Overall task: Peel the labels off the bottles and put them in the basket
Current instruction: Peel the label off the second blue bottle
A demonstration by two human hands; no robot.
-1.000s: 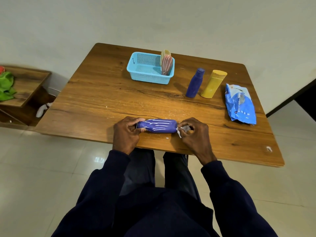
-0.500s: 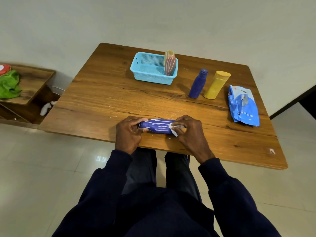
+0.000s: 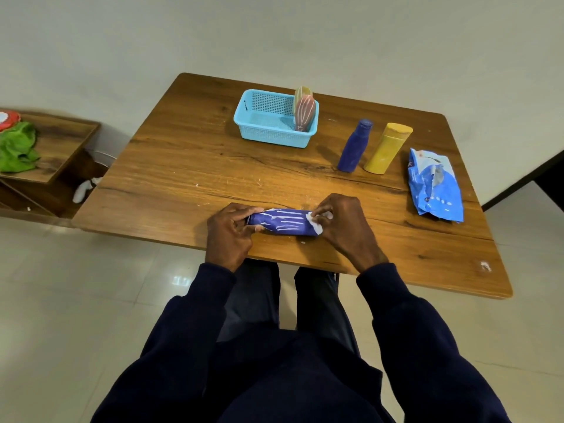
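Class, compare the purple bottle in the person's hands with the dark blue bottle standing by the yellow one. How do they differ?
The purple bottle lies on its side; the dark blue bottle stands upright. The purple one is gripped by both hands and streaked with white residue; the dark blue one is untouched and looks plain. Both are on the table, outside the basket.

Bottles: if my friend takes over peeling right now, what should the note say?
Left hand: grip shut on one end of the purple bottle, lying flat at the table's near edge.
Right hand: picking white label scraps at the other end.
Done: two bottles, pink and yellowish, stand in the blue basket.
Left: finish this one; blue bottle and yellow bottle stand to the right of the basket, outside it.
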